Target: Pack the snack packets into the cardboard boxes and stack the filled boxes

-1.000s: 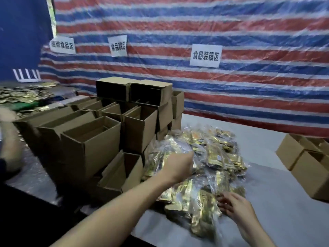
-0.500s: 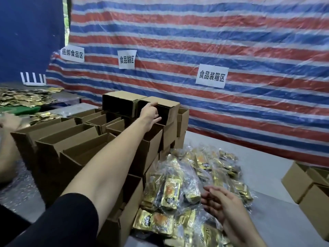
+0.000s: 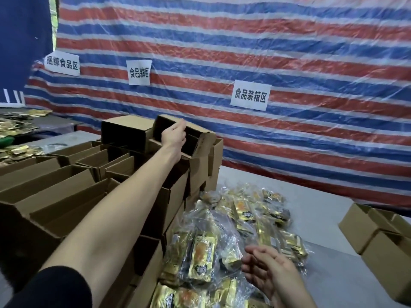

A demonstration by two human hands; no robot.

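1 cardboard box (image 3: pixel 202 140) — atop the stack (image 3: pixel 196 172), tilted, long axis across, mouth toward the person; left grip (image 3: pixel 174 135) curled on its near edge. Right grip (image 3: pixel 264 270) — slack, empty, over snack packets (image 3: pixel 222 230).

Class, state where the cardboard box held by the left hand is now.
Head view, left of centre: the cardboard box tilts atop the box stack, right of another top box.
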